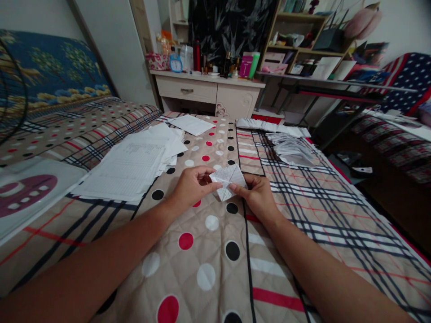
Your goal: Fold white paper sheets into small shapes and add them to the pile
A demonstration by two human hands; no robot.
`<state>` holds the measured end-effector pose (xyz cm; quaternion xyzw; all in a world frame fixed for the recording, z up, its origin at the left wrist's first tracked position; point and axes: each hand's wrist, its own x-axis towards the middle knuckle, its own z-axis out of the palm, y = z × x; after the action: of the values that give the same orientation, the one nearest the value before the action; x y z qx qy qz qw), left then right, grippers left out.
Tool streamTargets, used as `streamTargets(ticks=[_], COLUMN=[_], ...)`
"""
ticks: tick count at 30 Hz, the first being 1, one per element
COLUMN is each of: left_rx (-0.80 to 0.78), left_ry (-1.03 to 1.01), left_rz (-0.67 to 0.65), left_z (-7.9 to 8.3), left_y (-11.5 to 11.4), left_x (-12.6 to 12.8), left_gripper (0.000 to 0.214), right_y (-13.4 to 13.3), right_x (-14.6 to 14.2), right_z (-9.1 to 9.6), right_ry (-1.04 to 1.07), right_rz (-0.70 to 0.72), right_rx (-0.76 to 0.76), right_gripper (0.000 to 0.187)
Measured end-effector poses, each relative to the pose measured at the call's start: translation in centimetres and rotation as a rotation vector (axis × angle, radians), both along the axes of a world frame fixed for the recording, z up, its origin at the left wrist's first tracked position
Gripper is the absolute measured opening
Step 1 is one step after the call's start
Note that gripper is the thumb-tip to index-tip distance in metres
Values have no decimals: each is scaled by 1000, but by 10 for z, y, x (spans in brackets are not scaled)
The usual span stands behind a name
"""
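Note:
A small folded paper square (230,176) with creases running to its middle is held just above the quilt. My left hand (194,183) pinches its left corner, thumb on top and fingers behind. On the other side, my right hand (257,193) grips the lower right part, with its thumb pressed on the paper near the centre and the other fingers underneath. Left of my hands lies a stack of printed sheets (123,163). To the right rests a row of folded papers (291,149), overlapping one another.
A patterned quilt (212,269) covers the bed under my arms. A plastic bag with a purple print (30,193) lies at the left. Another white sheet (191,124) and a long white paper strip (272,127) lie farther back. Beyond the bed stands a white dresser (205,92) crowded with bottles.

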<state>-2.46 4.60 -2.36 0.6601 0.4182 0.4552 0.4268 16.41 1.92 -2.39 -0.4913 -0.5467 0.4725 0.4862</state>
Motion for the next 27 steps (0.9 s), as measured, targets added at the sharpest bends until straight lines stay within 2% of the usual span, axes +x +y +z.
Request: streamTargets(ticks=[4, 12, 21, 24, 27], left_rx=[-88, -218, -194, -180, -173], left_ry=[35, -44, -38, -36, 20], left_rz=[-83, -55, -56, -18, -39], left_z=[3, 12, 13, 12, 14], left_y=[-3, -8, -6, -6, -8], left_x=[1, 2, 1, 0, 0], left_gripper=[27, 27, 14, 15, 17], right_y=[-1, 0, 3, 3, 3], right_x=[-2, -2, -1, -1, -1], right_z=[0, 0, -3, -2, -1], right_ry=[-2, 20, 42, 39, 33], right_rz=[22, 44, 45, 43, 40], right_rx=[1, -13, -2, -5, -11], right_gripper=[21, 21, 22, 22, 23])
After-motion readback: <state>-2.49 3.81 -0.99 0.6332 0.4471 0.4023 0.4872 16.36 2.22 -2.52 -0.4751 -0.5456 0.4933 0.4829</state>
